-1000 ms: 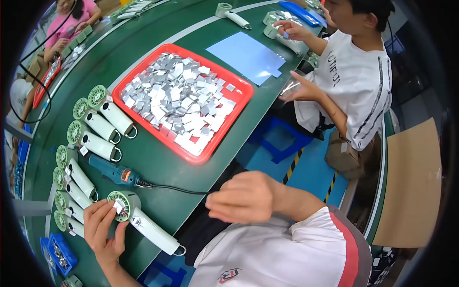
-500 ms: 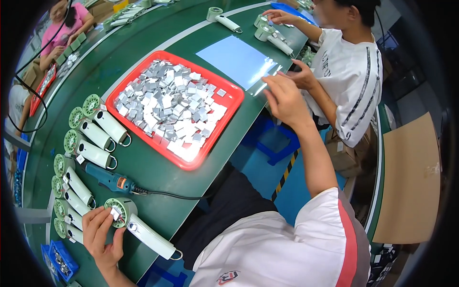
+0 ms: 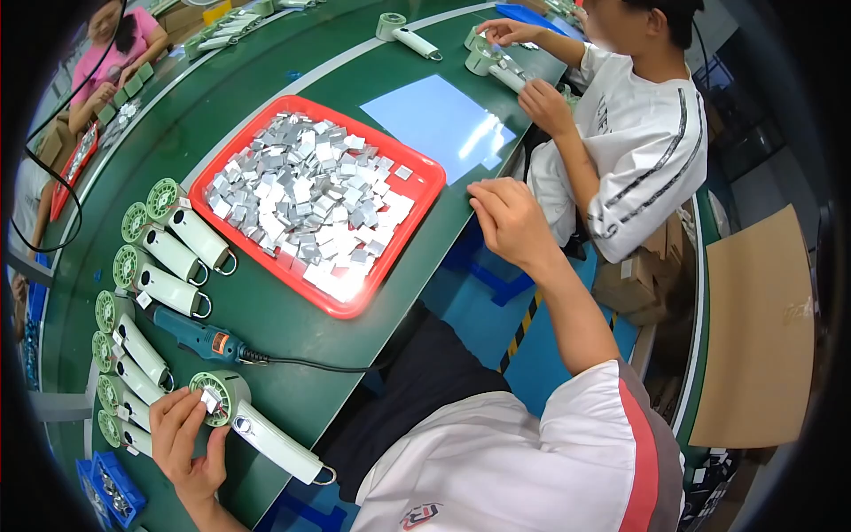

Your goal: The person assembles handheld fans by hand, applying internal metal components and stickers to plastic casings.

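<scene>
A green table (image 3: 363, 337) curves through the room, and a red tray (image 3: 341, 309) heaped with small silvery squares (image 3: 310, 186) sits on it. Beyond the tray's right side lies a pale blue sheet (image 3: 434, 115); farther right of it, a co-worker (image 3: 656, 160) in white bends over fans. Seven pale fans (image 3: 168, 288) line the tray's left, and a teal power screwdriver (image 3: 199, 337) lies on its near side. My hand fan (image 3: 279, 448) is nearer me than the tray, to its lower left; my left hand (image 3: 188, 443) grips its round head, fingertips at a small white piece (image 3: 211, 399). My right hand (image 3: 512, 222) hovers right of the tray, fingers curled; I cannot tell whether it holds anything.
</scene>
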Demonstrator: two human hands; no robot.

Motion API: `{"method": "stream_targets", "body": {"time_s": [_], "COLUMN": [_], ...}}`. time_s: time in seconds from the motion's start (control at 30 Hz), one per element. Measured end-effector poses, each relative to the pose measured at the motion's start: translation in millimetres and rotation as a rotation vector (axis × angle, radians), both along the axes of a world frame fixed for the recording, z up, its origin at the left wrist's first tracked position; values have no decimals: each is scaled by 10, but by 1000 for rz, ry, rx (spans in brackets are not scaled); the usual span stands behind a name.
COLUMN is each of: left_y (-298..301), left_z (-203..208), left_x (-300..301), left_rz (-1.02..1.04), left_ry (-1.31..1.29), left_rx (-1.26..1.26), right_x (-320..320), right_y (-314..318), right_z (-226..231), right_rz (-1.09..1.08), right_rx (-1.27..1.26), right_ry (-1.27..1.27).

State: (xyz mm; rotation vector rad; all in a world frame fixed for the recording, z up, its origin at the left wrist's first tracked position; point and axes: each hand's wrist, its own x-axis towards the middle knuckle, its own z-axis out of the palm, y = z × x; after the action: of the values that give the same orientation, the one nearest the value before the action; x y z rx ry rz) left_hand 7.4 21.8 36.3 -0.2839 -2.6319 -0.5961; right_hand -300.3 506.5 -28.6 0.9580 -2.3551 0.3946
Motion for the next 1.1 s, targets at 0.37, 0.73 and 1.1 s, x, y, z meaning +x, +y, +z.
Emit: {"method": "stream_targets", "body": {"time_s": [0.37,0.73,1.1], "left_y": [4,-36,-36], "left_z": [0,-7,-4], "left_x": [15,16,23], "left_rz": [0,-17,-13], "left_ry": [-8,-14,-23], "left_rx": [3,1,1], "right_x": [-472,-461,-406], "right_y": [487,499,502], "right_z": [215,107,132], "right_rz": [214,280,282], "right_rx": [150,83,151], "right_ry": [-127,23,93]}}
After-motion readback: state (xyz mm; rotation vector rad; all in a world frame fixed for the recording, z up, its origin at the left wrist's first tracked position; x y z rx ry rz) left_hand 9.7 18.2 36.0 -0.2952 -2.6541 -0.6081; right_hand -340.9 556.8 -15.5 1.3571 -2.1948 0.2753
